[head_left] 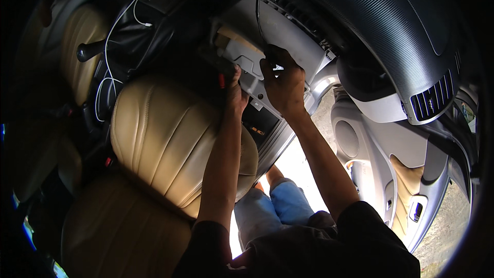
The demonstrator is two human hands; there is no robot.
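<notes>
A grey glove box (250,67) hangs lowered beneath the dashboard, with its inner side showing. My left hand (237,91) grips its near left edge, thumb on top and fingers mostly hidden. My right hand (286,80) is over the right part of the glove box, with its fingers curled and pinched together. A thin black cable (258,11) runs down from the dashboard to those fingertips. Its lower end is hidden by them. Close to my left hand a small red piece (222,81) shows in the shadow; its kind is unclear.
To the left is a tan leather seat (170,139). Beyond it stand a gear lever (91,50) and a looped white charging cable (106,56). The ridged dashboard (381,25) overhangs at upper right. The open car door (381,149) is at right. A small orange item (257,130) lies near the sill.
</notes>
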